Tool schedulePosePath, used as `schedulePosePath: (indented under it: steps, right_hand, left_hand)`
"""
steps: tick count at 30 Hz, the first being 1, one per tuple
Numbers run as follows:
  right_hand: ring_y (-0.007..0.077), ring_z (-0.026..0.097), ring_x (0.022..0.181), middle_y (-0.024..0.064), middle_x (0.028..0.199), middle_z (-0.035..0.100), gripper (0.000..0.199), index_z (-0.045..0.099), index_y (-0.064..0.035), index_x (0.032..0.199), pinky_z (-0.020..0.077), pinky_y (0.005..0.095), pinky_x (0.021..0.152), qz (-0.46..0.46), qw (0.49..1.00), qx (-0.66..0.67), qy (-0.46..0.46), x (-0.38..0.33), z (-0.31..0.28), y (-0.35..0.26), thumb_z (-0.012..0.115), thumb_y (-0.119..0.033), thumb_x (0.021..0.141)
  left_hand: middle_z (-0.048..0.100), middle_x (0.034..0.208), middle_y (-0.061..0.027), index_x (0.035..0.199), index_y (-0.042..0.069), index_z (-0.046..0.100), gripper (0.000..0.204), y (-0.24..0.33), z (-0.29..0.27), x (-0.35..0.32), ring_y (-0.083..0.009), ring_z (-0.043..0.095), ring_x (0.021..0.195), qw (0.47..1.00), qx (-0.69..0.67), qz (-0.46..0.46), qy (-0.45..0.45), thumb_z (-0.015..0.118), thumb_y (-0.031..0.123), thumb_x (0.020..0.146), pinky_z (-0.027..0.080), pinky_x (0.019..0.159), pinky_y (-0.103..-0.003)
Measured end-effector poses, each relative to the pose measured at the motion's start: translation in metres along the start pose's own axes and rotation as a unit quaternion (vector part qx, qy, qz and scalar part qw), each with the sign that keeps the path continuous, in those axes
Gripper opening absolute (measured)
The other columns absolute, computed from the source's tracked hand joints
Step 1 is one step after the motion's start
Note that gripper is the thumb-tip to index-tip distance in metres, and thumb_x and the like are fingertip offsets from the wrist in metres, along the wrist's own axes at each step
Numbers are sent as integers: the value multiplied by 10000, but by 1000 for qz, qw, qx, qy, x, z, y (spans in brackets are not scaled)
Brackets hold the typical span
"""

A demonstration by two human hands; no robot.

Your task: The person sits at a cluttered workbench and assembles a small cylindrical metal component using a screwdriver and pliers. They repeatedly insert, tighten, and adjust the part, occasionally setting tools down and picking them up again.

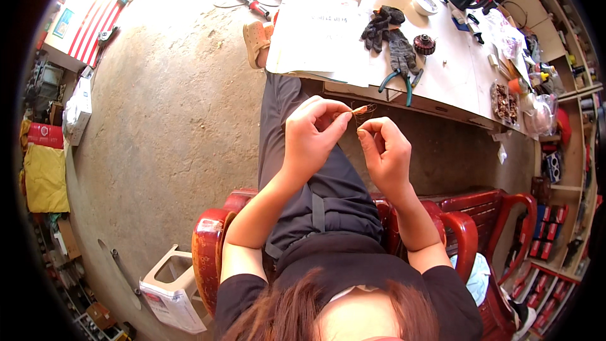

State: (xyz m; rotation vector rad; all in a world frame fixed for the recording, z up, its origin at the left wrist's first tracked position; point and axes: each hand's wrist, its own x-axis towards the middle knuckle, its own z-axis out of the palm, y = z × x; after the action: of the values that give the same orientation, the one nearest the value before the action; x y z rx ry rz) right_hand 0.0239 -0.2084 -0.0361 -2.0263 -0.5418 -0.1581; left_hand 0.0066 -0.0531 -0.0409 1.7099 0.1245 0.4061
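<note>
Beside the white-topped counter (456, 88), my left hand (308, 132) is pinching a thin, copper-coloured, wiry bundle (360, 110); my right hand (388, 150) is pinching too, on what I can't tell. Hard tugging risks snapping strands.

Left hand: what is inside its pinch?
The left hand pinches a small copper-coloured bundle; its protruding end and some fine loose strands beside it show. The part inside the pinch is covered by the fingers, so its shape there cannot be seen.
</note>
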Motion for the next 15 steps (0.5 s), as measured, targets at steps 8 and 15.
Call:
schedulePosePath:
  steps: [8, 15]
  right_hand:
    - [37, 443, 585, 2, 736, 583, 85, 591, -16, 906, 380, 211, 530, 83, 979, 187, 1, 0, -10, 1, 612, -98, 907]
    - [84, 486, 588, 30, 768, 588, 92, 581, -10, 924, 414, 230, 542, 44, 993, 107, -17, 0, -16, 0, 619, -89, 898]
  left_hand:
    - [584, 745, -13, 882, 5, 704, 95, 1, 2, -4, -66, 550, 658, 999, 9, 45, -12, 708, -10, 788, 434, 578, -200]
    - [580, 712, -23, 841, 29, 700, 132, -1, 8, -4, -108, 516, 598, 967, 133, 211, 43, 738, -17, 723, 421, 524, -230]
